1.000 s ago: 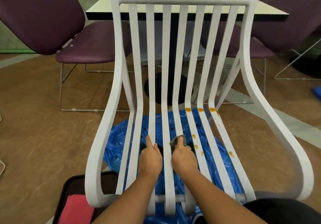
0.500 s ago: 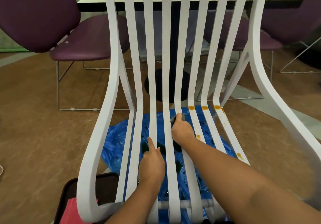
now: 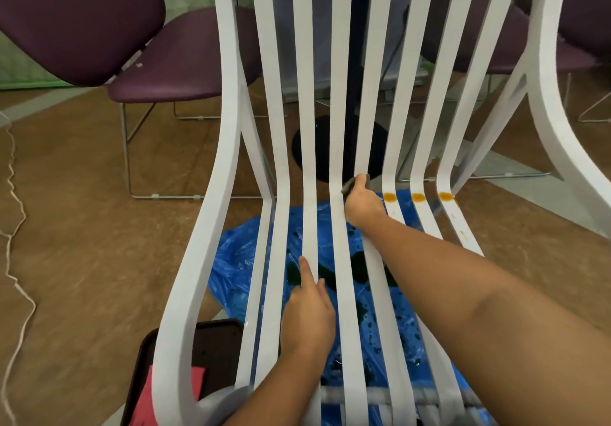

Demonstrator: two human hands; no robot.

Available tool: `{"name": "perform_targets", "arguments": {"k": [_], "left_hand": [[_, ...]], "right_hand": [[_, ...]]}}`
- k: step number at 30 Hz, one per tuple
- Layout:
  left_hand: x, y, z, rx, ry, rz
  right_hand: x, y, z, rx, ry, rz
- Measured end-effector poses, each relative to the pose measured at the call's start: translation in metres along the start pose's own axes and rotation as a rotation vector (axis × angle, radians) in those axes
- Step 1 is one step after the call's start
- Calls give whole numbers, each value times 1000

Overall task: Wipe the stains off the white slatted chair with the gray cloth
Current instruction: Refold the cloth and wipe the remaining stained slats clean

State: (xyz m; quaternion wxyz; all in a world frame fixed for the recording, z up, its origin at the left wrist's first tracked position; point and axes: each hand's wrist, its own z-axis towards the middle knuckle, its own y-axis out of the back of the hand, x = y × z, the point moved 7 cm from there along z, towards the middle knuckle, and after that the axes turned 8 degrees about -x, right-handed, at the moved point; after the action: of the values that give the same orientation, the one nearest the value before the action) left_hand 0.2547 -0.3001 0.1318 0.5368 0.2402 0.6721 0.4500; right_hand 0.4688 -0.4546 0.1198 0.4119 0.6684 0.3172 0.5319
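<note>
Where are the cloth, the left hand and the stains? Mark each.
cloth [image 3: 349, 187]: head view, its exposed gray corner.
left hand [image 3: 309, 318]: head view, back of the hand.
stains [image 3: 390, 197]: head view, leftmost orange blot.

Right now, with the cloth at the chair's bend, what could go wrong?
The cloth in the right hand is on the slat beside the orange stains; sweeping across could smear them onto clean slats. The outermost stained slat hangs past the blue sheet, so drips may hit the floor.

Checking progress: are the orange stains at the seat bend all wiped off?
No, orange stains show on three slats beside the right hand holding the gray cloth.
</note>
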Motion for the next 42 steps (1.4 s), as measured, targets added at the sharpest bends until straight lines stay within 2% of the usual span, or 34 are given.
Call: {"name": "perform_targets", "arguments": {"k": [10, 19, 28, 32, 35, 38, 42], "left_hand": [[-2, 2, -1, -23, 39, 60], [-5, 9, -5, -18, 29, 39], [-4, 16, -8, -102, 24, 51], [-11, 25, -15, -199, -100, 4], [-20, 34, -21, -288, -306, 39], [-29, 32, -32, -206, -444, 125], [-33, 31, -41, -135, -457, 151]], "right_hand": [[-9, 1, -25, 57, 20, -3], [-21, 12, -114, 103, -4, -5], [-36, 25, -212, 88, -42, 5], [-46, 33, -255, 66, -50, -24], [-52, 35, -278, 54, -70, -20], [-57, 34, -298, 48, -63, -27], [-61, 34, -310, 55, -60, -2]]}}
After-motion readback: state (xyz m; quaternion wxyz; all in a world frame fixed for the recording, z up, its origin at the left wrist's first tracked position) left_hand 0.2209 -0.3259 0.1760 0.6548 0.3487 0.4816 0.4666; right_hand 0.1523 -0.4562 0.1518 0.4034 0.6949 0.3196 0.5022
